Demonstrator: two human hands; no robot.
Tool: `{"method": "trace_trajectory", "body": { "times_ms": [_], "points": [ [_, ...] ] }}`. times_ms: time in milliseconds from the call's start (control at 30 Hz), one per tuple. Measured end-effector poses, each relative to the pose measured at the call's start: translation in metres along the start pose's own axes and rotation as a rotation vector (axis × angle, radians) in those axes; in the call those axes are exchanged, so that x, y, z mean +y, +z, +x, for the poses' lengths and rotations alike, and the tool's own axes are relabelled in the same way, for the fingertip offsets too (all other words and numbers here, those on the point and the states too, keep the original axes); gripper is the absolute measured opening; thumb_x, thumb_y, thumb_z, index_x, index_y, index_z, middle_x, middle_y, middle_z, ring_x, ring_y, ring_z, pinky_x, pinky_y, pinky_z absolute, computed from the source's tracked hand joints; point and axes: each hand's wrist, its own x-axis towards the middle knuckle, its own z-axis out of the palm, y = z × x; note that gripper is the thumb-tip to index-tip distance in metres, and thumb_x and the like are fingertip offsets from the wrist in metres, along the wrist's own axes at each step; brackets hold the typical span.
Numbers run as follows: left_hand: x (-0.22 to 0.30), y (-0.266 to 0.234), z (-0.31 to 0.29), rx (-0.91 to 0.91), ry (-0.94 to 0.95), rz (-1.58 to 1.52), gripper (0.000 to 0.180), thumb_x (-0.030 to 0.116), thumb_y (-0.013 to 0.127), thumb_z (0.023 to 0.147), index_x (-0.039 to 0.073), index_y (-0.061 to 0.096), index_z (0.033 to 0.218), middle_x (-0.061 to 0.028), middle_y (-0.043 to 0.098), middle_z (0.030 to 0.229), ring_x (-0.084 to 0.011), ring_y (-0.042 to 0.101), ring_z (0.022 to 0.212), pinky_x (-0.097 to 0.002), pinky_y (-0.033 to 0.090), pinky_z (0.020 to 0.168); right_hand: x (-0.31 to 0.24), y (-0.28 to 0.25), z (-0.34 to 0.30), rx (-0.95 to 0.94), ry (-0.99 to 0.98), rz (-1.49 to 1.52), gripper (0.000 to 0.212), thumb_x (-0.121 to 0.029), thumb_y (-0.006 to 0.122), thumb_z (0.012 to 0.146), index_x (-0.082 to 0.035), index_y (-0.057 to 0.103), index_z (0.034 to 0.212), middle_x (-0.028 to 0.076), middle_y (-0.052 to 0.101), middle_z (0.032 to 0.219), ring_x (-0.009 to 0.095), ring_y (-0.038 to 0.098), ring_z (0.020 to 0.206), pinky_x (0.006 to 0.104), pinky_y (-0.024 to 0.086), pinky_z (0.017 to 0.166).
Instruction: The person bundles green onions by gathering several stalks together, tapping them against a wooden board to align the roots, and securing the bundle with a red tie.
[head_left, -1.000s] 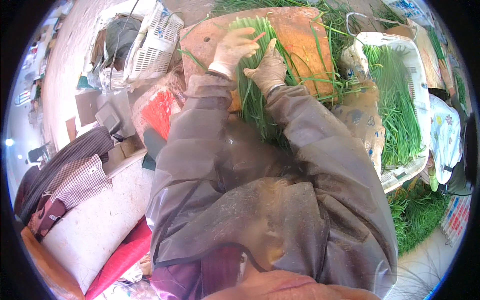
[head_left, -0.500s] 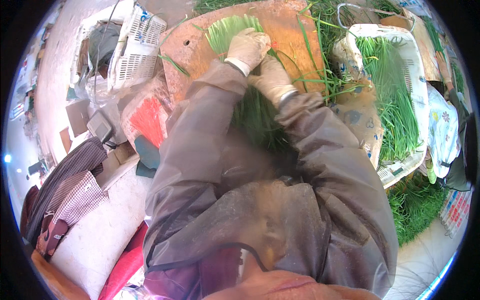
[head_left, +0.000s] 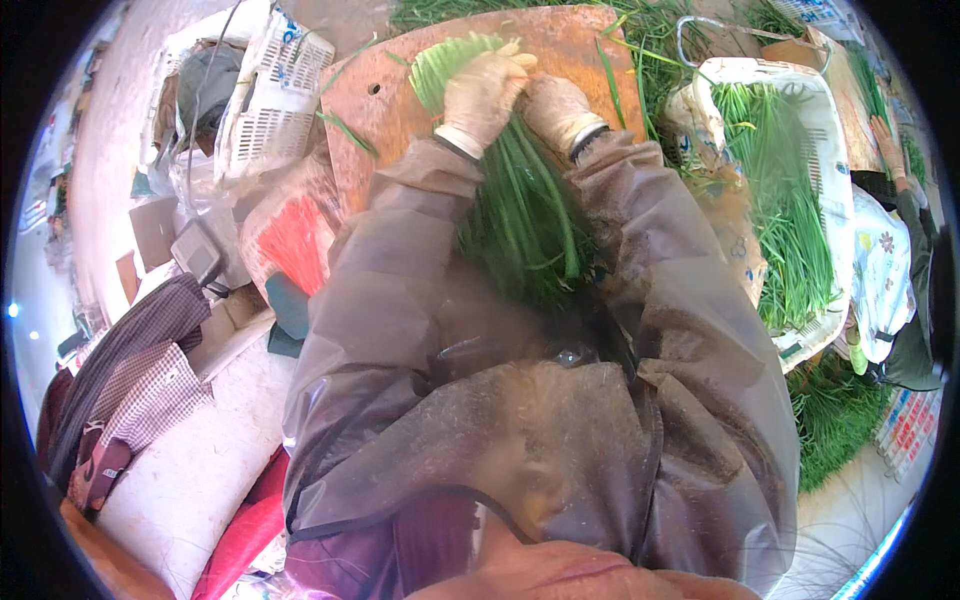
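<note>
A bundle of green chives [head_left: 530, 205] lies over the wooden board's near edge, its pale cut ends [head_left: 445, 65] pointing away and its leafy tips hanging toward my apron. My gloved left hand [head_left: 482, 100] is closed around the bundle near the pale ends. Beside it, my gloved right hand [head_left: 558, 108] has its fingers curled in, meeting the left fingertips over the stems. A thin red tie strip [head_left: 518, 78] shows between the two hands, seemingly pinched by the right fingers. Both palms are hidden from view.
Loose leaves lie on the wooden board [head_left: 350, 100]. Right of it, a white plastic crate [head_left: 845, 200] holds more chives, with a heap [head_left: 840, 420] below. At left are red strips [head_left: 293, 245] and another white crate [head_left: 285, 100]. A co-worker's hand [head_left: 888, 145] shows far right.
My right hand has moved up and away from me, level with the left. The left hand has shifted slightly left, tilting the pale ends, and more of the hanging green leaves now shows.
</note>
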Motion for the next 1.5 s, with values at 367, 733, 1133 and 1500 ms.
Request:
{"method": "trace_trajectory", "body": {
  "times_ms": [367,733,1133,1500],
  "points": [
    [-0.013,-0.005,-0.029,-0.175,-0.018,0.492,0.017,0.021,0.06,0.085,0.013,0.066,0.098,-0.0099,0.064,0.114,-0.0274,0.057,0.11,-0.0384,0.04,0.098,0.018,0.023,0.004,0.019,0.369,1.061,0.032,-0.032,0.047,0.093,-0.01,0.062,0.11,0.012,0.067,0.104,0.027,0.063,0.091,0.0397,0.049,0.082],
    [-0.008,-0.003,-0.022,-0.113,-0.085,0.388,0.011,0.017,0.065,0.081,0.011,0.068,0.09,-0.0121,0.066,0.105,-0.0298,0.059,0.102,-0.0408,0.045,0.091,0.015,0.066,0.001,0.232,0.339,1.025,0.026,-0.027,0.07,0.081,-0.008,0.07,0.098,0.009,0.07,0.093,0.021,0.065,0.079,0.0323,0.049,0.075],
    [-0.016,0.008,-0.024,0.001,-0.031,0.408,0.017,0.017,0.067,0.078,0.011,0.07,0.093,-0.0118,0.067,0.102,-0.0287,0.061,0.1,-0.0403,0.045,0.092,-0.005,0.077,-0.007,0.613,0.35,0.861,0.021,-0.021,0.068,0.078,-0.005,0.069,0.09,0.016,0.069,0.09,0.028,0.066,0.084,0.0357,0.049,0.077],
    [-0.008,0.001,-0.022,-0.073,0.066,0.53,0.016,0.021,0.065,0.079,0.011,0.069,0.09,-0.009,0.068,0.098,-0.022,0.061,0.102,-0.0359,0.043,0.094,0.0,0.079,-0.005,0.597,0.343,0.963,0.017,-0.018,0.069,0.082,-0.003,0.07,0.09,0.004,0.068,0.08,0.01,0.059,0.073,0.0253,0.048,0.07]
  ]
}}
